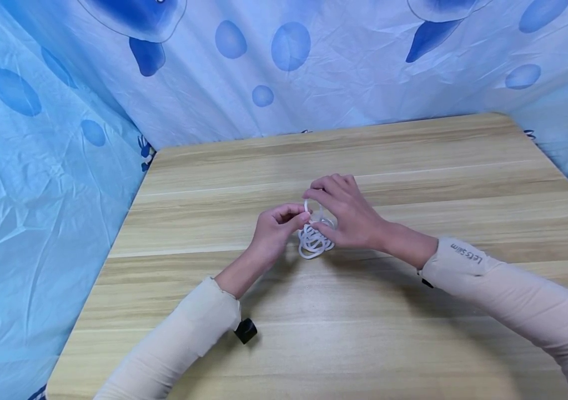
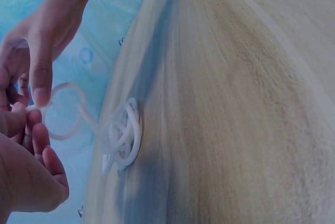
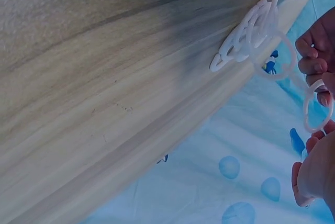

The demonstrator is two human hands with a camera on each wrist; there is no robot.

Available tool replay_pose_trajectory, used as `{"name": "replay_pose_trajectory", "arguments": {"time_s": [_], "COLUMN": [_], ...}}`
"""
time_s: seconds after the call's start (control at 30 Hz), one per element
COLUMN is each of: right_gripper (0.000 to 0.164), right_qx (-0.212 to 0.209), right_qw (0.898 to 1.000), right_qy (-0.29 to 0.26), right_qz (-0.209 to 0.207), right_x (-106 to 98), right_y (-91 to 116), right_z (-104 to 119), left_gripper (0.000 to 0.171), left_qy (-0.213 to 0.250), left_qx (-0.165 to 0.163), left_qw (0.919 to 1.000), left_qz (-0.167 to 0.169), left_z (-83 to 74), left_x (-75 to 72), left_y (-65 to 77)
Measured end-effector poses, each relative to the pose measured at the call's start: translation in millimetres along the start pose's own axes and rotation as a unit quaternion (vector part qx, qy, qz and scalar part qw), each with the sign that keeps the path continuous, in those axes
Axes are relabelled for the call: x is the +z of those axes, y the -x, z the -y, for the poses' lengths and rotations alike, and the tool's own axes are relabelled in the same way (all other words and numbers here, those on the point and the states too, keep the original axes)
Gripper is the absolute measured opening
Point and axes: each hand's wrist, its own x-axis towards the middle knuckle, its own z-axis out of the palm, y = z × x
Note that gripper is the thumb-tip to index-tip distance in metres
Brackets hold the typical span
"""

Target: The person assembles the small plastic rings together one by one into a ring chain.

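A chain of white plastic rings [image 1: 313,241] lies in a small tangled pile on the wooden table, and part of it rises to the hands. My left hand [image 1: 279,228] pinches a raised ring between thumb and index finger, left of the pile. From the other side my right hand [image 1: 346,214] arches over the pile, index finger and thumb curved around the same raised part. In the left wrist view a large ring [image 2: 82,111] hangs beside the fingertips. A raised ring [image 3: 305,114] spans between both hands in the right wrist view.
The wood-grain table [image 1: 189,211] stretches around the hands. Blue curtains [image 1: 194,94] with printed spots hang behind it and at both sides. Each sleeve carries a small black device, one [image 1: 246,330] low over the table by the left forearm.
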Motion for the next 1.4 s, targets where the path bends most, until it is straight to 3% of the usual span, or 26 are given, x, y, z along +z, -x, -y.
{"name": "replay_pose_trajectory", "arguments": {"time_s": [0.23, 0.53, 0.7, 0.9, 1.07, 1.2, 1.4], "right_gripper": [0.051, 0.038, 0.031, 0.025, 0.029, 0.035, 0.042], "right_qx": [0.015, 0.064, 0.092, 0.15, 0.199, 0.188, 0.157], "right_qw": [1.0, 0.997, 0.995, 0.986, 0.965, 0.953, 0.944], "right_qy": [-0.01, -0.018, -0.03, -0.051, -0.058, -0.038, -0.004], "right_qz": [-0.007, -0.037, -0.029, 0.051, 0.164, 0.233, 0.289], "right_x": [-8, -21, -23, -26, -24, -20, -14], "right_y": [-1, 2, 7, 12, 15, 18, 24], "right_z": [0, -6, -11, -15, -21, -26, -27], "left_gripper": [0.016, 0.02, 0.023, 0.023, 0.023, 0.022, 0.02], "left_qy": [0.008, 0.013, 0.013, 0.005, 0.0, 0.001, -0.004], "left_qx": [-0.001, 0.0, -0.004, -0.01, -0.013, -0.017, -0.023], "left_qw": [0.9997, 0.9997, 0.9996, 0.9993, 0.9989, 0.9987, 0.9987], "left_qz": [-0.021, -0.021, -0.026, -0.035, -0.045, -0.048, -0.046], "left_z": [2.2, 4.1, 5.0, 3.2, 2.0, 1.4, 0.7], "left_x": [-0.3, -1.8, -2.2, -2.6, -3.6, -4.6, -6.1], "left_y": [-1.5, -1.7, -1.6, -0.9, -0.3, -0.1, 0.4]}}
